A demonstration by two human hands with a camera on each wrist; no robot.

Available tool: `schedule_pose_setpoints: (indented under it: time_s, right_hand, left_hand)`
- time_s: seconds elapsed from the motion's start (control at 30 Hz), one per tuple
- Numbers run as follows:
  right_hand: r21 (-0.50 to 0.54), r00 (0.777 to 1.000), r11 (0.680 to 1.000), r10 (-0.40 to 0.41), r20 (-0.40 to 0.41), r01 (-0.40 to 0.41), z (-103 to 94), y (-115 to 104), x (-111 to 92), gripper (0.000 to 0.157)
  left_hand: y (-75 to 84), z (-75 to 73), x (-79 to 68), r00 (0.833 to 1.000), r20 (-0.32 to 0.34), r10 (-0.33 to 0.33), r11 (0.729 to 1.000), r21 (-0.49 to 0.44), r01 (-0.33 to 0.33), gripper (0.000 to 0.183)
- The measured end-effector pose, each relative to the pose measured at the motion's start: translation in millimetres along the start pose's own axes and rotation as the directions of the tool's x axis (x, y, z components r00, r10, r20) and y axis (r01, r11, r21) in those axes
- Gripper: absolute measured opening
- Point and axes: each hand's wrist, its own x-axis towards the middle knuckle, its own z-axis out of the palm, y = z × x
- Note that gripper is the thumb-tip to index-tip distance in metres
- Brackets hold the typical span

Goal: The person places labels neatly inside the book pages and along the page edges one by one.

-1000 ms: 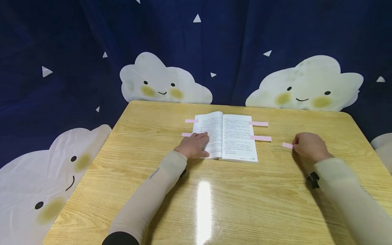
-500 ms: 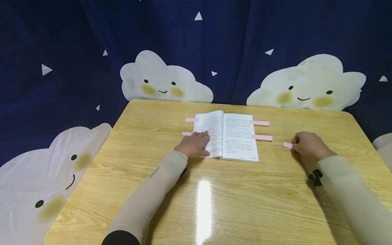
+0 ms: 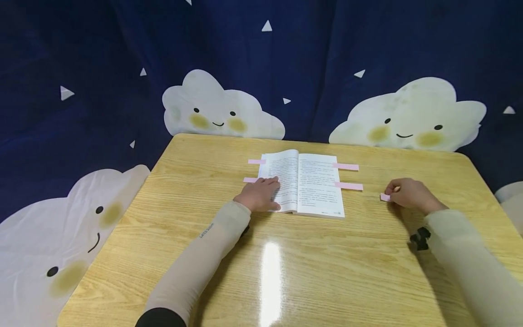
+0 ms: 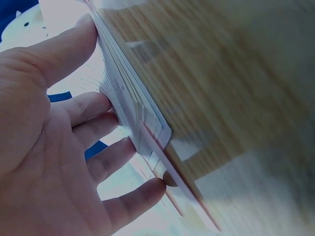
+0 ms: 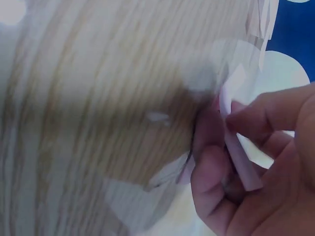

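An open book (image 3: 319, 190) with printed pages lies on the table. On its left page rests my left hand (image 3: 258, 194), fingers spread. The left wrist view shows that hand's fingertips near the page block (image 4: 132, 93). Two pink sticky strips (image 3: 348, 186) stick out past the right page's edge, and two more (image 3: 256, 161) past the left edge. To the right of the book, my right hand (image 3: 412, 195) pinches a pink sticky strip (image 5: 242, 164) between thumb and fingers, low over the table. Part of that strip is hidden by the fingers.
The wooden table (image 3: 327, 263) has a bright light reflection at its front middle. Behind it hangs a dark blue curtain (image 3: 229, 41) with smiling clouds and white triangles.
My right hand's fingers have shifted slightly left and curled more, and less of the pink strip shows beyond them. The left hand and the book stay in place.
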Motion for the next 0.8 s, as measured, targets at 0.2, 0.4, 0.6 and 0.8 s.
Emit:
schedule_pose_setpoints:
  time_s: [0.2, 0.4, 0.6, 0.8]
  right_hand:
    - [-0.001, 1.0, 1.0, -0.012, -0.01, 0.012, 2.7, -4.3, -1.7, 0.02]
    - [-0.027, 0.999, 0.999, -0.033, -0.038, 0.032, 2.9, -10.0, -0.1, 0.016]
    - [0.062, 0.999, 0.997, 0.033, 0.007, -0.034, 1.6, -6.2, 0.4, 0.018]
    - [0.123, 0.994, 0.988, 0.092, 0.055, -0.098, -0.9, -3.8, 0.5, 0.021]
  left_hand:
    - [0.3, 0.6, 0.5, 1.0, -0.002, 0.001, 1.0, 0.015, -0.001, 0.074]
    - [-0.7, 1.0, 0.5, 1.0, -0.005, 0.004, 1.0, 0.01, -0.004, 0.074]
    - [-0.6, 2.1, 0.8, 1.0, -0.007, 0.007, 1.0, 0.011, -0.007, 0.074]
    - [-0.6, 1.3, 0.7, 1.0, -0.002, 0.0, 1.0, 0.008, 0.0, 0.075]
